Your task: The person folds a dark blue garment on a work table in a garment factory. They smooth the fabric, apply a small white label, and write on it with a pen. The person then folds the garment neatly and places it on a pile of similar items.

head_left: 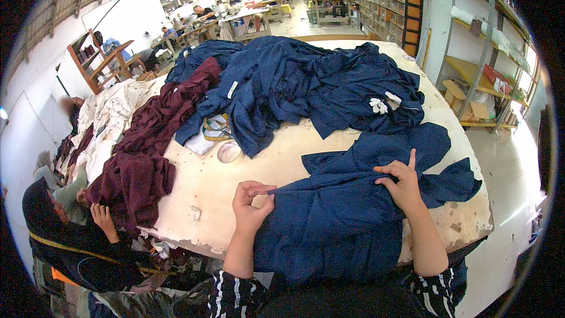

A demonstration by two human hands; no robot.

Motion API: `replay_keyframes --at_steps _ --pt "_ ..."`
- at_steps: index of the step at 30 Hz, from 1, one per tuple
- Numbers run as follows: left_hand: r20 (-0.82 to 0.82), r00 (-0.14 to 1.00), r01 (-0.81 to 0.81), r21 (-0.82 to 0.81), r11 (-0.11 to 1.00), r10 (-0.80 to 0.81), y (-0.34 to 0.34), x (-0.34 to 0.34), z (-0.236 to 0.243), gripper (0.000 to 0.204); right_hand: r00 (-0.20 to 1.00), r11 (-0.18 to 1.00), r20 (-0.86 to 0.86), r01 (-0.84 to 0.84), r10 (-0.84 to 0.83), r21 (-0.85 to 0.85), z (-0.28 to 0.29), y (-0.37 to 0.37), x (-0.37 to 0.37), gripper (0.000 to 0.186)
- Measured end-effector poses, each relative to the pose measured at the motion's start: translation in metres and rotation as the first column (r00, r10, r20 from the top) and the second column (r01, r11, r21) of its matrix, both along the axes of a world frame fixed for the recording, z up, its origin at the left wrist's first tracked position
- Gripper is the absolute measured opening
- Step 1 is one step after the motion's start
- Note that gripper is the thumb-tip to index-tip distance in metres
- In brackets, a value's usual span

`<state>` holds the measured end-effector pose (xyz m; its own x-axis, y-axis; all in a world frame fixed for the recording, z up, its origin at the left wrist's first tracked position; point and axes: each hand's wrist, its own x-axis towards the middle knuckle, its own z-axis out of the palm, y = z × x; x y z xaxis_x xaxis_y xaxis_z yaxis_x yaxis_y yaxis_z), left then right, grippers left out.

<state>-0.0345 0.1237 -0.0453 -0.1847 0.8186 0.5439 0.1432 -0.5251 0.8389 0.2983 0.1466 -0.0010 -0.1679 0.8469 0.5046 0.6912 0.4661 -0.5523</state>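
A dark blue garment [329, 224] hangs over the near edge of the table, its upper part lying on the tabletop. My left hand [252, 205] pinches its left edge between thumb and fingertips. On the right, my right hand [401, 184] pinches the same cloth, with the index finger pointing up. Between both hands the fabric is drawn into a taut, roughly straight fold. Beyond it lies a large heap of dark blue garments [276, 76], with small white tags or scraps [378, 105] on its right part.
Maroon cloth [132, 171] and cream cloth [112, 112] lie along the left of the worn table [194, 188]. A tape roll [229, 152] and yellow measuring tape [216, 126] sit mid-table. A person in black [76, 241] works close at left. Shelves [482, 76] stand right.
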Motion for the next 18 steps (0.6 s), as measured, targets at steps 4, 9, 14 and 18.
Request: replay_keyframes --at_steps 4,9,14,18 --pt "-0.145 0.986 -0.077 0.069 0.995 0.087 0.001 0.0 0.0 0.022 1.0 1.0 0.004 -0.004 0.003 0.022 -0.001 -0.001 0.002 0.021" --pt "-0.132 0.982 -0.109 0.201 0.974 0.137 -0.002 -0.006 0.003 0.015 0.999 0.998 0.018 -0.049 0.048 0.05 -0.002 0.0 0.004 0.015" --pt "-0.138 0.973 -0.168 0.139 0.976 0.187 0.001 -0.002 0.007 0.015 0.999 0.999 0.001 -0.046 0.046 0.028 0.001 0.004 0.004 0.01" --pt "-0.449 0.874 -0.192 0.029 0.981 0.185 0.0 0.003 0.027 0.019 0.999 0.998 0.001 -0.048 0.048 -0.042 0.002 -0.001 0.001 0.009"
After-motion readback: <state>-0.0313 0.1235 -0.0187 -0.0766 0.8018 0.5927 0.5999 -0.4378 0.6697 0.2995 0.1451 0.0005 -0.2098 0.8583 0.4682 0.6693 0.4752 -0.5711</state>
